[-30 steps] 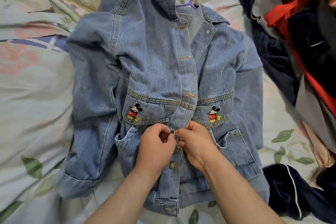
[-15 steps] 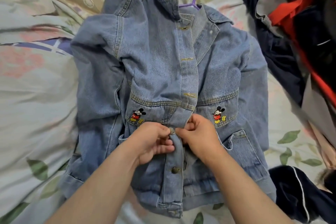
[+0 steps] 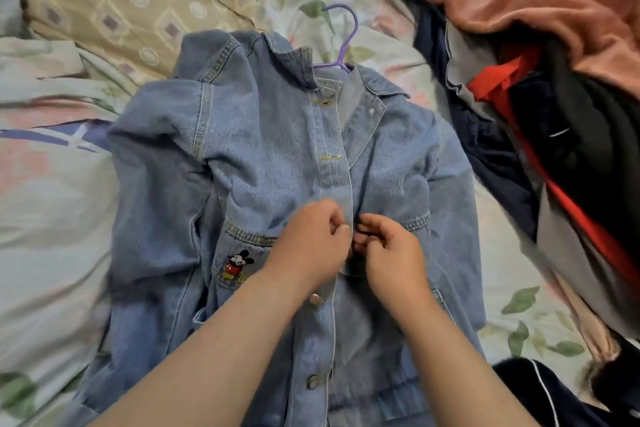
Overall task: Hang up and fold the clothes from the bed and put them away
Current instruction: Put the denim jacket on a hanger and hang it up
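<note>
A light blue denim jacket (image 3: 263,149) with a cartoon mouse patch lies face up on the bed, on a purple hanger (image 3: 341,42) whose hook sticks out at the collar. My left hand (image 3: 308,243) pinches the button placket at chest height. My right hand (image 3: 391,253) pinches the opposite front edge, fingertips almost touching the left hand's. Two metal buttons below my hands are fastened. The right chest pocket patch is hidden by my right hand.
A heap of clothes (image 3: 540,87) in pink, red, navy and black fills the right side. A dark navy garment (image 3: 554,395) lies at the lower right. A floral bedsheet (image 3: 52,218) and a beige patterned pillow (image 3: 131,3) surround the jacket.
Both hands have moved up the jacket front from the button just below the pockets to chest height. That lower button now shows fastened.
</note>
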Tool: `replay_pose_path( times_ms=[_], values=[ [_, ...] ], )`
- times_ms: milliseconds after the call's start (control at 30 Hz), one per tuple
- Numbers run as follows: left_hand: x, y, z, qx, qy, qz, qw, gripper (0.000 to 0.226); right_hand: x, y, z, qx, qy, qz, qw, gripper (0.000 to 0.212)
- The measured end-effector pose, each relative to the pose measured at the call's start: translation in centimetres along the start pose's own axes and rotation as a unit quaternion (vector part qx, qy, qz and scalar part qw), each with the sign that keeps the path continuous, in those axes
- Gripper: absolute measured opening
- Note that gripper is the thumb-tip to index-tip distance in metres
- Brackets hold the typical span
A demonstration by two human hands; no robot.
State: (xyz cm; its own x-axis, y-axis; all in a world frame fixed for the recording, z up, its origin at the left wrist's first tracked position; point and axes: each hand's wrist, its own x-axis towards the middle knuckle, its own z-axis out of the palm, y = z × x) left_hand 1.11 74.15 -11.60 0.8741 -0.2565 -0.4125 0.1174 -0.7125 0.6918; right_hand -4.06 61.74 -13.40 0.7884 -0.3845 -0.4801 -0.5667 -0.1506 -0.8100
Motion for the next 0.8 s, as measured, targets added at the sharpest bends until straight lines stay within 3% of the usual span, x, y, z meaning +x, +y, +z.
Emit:
replay_pose_path(
  times_ms=[67, 133, 233, 333, 433, 533, 700, 800],
  values=[
    [0.8, -2.1, 0.8, 0.063, -0.02, -0.042, 0.997, 0.018, 0.3, 0.5, -0.4, -0.127, -0.008, -0.027, 0.991, 0.047],
    [1.2, -4.3, 0.8, 0.091, 0.0, -0.044, 0.995, 0.033, 0.1, 1.2, -0.7, -0.257, -0.032, -0.107, 0.96, 0.041],
    [1.5, -5.1, 0.7, 0.077, 0.017, -0.031, 0.996, 0.044, 0.2, 1.5, -0.8, -0.32, -0.072, -0.156, 0.932, 0.031],
    [1.4, -4.2, 0.6, 0.089, 0.048, -0.032, 0.994, 0.029, 0.9, 0.7, -0.1, -0.36, -0.06, -0.163, 0.917, 0.019],
    [1.6, -4.5, -0.4, 0.0, 0.121, -0.065, 0.991, 0.018, 1.9, -0.8, 0.4, -0.395, -0.053, -0.165, 0.902, 0.016],
    [2.0, -5.1, -1.4, -0.091, 0.16, -0.089, 0.979, 0.027, 2.3, -1.4, 1.2, -0.381, -0.104, -0.202, 0.896, 0.019],
    [2.0, -5.4, -1.8, -0.266, 0.128, -0.113, 0.949, 0.036, 2.5, -1.6, 3.2, -0.368, -0.12, -0.241, 0.89, 0.03],
    [1.9, -5.7, -2.0, -0.316, 0.108, -0.118, 0.935, 0.031, 2.8, -1.7, 4.7, -0.362, -0.136, -0.243, 0.89, 0.016]
  ],
)
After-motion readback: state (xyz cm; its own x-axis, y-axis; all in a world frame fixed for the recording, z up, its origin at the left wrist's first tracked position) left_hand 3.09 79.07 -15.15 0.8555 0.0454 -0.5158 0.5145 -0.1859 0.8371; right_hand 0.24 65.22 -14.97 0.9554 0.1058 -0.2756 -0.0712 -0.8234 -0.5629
